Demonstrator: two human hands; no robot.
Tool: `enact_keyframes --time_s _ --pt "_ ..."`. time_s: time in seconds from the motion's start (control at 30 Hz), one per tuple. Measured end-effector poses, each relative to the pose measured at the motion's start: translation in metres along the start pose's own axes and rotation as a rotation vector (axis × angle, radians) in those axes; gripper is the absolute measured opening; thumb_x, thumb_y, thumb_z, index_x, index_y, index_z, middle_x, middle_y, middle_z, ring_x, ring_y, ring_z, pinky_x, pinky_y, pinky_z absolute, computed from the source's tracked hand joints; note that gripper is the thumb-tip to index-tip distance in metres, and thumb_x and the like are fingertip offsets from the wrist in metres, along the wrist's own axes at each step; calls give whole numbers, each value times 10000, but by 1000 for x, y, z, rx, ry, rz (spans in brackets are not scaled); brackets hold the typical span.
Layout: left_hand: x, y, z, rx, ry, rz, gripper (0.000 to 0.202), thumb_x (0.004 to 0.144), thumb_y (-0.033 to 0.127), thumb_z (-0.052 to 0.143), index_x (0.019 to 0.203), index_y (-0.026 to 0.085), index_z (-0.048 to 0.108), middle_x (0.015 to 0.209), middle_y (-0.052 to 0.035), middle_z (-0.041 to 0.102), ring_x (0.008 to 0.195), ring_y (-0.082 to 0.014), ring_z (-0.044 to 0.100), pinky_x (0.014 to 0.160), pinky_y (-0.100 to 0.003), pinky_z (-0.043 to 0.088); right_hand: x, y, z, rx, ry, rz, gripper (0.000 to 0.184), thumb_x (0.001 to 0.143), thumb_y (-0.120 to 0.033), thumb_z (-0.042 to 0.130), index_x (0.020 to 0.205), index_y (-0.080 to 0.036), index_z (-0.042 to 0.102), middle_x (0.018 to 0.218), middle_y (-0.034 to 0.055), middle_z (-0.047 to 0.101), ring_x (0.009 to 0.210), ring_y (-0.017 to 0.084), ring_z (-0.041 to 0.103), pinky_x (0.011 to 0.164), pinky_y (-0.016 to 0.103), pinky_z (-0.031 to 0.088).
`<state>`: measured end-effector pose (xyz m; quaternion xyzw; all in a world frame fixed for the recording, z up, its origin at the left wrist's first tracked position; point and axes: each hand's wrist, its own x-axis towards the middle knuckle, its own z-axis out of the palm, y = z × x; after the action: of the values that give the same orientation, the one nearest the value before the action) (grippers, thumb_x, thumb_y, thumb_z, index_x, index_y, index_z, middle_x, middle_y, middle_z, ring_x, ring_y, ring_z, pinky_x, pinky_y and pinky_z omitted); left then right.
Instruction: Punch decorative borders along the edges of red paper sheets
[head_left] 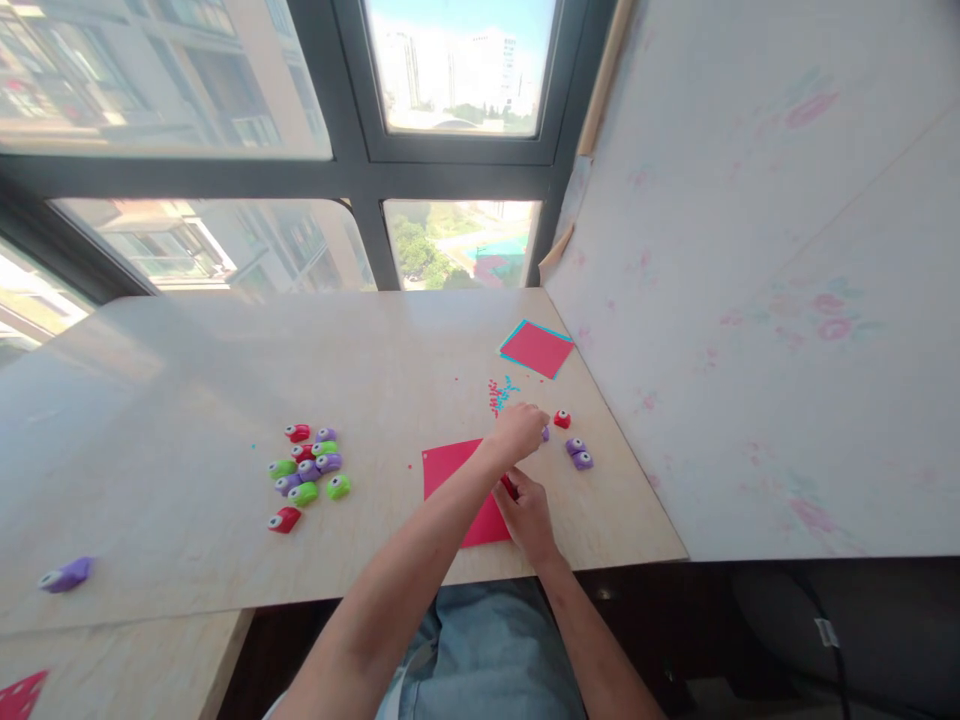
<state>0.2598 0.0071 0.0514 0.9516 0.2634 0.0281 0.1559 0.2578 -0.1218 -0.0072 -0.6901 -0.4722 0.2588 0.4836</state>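
Note:
A red paper sheet (450, 470) lies near the front edge of the pale wooden table (187, 370). My right hand (531, 518) rests on the sheet's right side, fingers closed on a small red thing I cannot make out. My left hand (519, 432) reaches across just beyond it, fingers curled around a small purple punch (545, 434) that mostly hides in the grip. A red punch (562, 419) and two purple punches (578, 453) sit just right of the left hand. Red and blue paper bits (501, 392) are scattered beyond it.
A cluster of several red, green and purple punches (309, 470) lies at centre-left. A lone purple punch (67, 574) sits far left. Stacked red and blue sheets (537, 348) lie by the right wall (750, 300). Windows (457, 70) stand behind the table. Red paper (19, 695) shows bottom left.

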Motion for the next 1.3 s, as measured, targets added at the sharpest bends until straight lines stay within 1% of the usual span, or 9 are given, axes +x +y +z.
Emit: enact_keyframes --time_s 0.23,0.33,0.4,0.53,0.73,0.87,1.0,1.2,1.3 --pt "-23 4 -14 -140 219 -32 209 845 174 586 1023 171 696 1031 -101 687 948 -207 649 818 -319 521 0 1 0 22 18 15 252 861 -373 504 679 -202 538 551 -52 434 526 132 388 518 254 288" --pt "-54 3 -27 -552 620 -20 190 839 218 647 1025 194 674 997 -71 682 889 -171 651 828 -314 526 0 1 0 14 55 28 298 858 -402 521 634 -209 488 541 -58 405 531 126 366 514 250 282" --pt "-79 -4 -32 -865 781 -85 207 830 247 672 1031 199 657 1003 -66 680 877 -162 665 752 -278 536 0 0 -1 32 62 33 336 866 -439 534 628 -209 478 551 -57 406 542 126 372 519 246 295" --pt "-130 -35 -29 -1546 790 -312 336 768 328 767 1030 200 600 964 -33 686 844 -175 713 654 -240 548 -1 -3 -2 64 17 59 365 882 -500 541 680 -196 531 591 -43 463 563 131 406 528 242 327" --pt "-187 -74 -12 -1878 789 -543 409 681 253 847 1012 181 618 987 -24 690 869 -156 714 755 -243 567 -2 -1 -2 12 27 35 392 886 -504 541 643 -205 466 585 -57 382 563 121 358 529 244 307" --pt "-204 -80 0 -1875 785 -654 362 721 359 813 962 174 616 920 -25 689 749 -118 684 615 -191 522 -2 1 -3 2 40 59 403 874 -514 558 637 -210 440 586 -63 344 562 118 336 522 245 294" --pt "-210 -82 9 -1623 795 -684 339 759 408 758 955 166 625 940 -38 689 683 -93 633 562 -179 467 -3 -1 -6 56 49 85 412 852 -523 595 634 -209 439 590 -60 357 562 115 334 510 240 299" --pt "-217 -86 11 -901 673 -499 316 804 324 679 1097 207 690 1011 -57 724 756 -147 614 681 -266 511 -1 0 -11 208 11 187 409 816 -575 634 753 -173 591 641 -13 529 577 137 430 519 248 369" --pt "-219 -89 14 -779 589 -412 318 832 265 627 1144 224 674 1019 -43 725 786 -155 633 746 -292 541 1 3 -11 225 29 198 435 788 -601 653 797 -166 635 656 3 579 581 148 466 511 250 378"
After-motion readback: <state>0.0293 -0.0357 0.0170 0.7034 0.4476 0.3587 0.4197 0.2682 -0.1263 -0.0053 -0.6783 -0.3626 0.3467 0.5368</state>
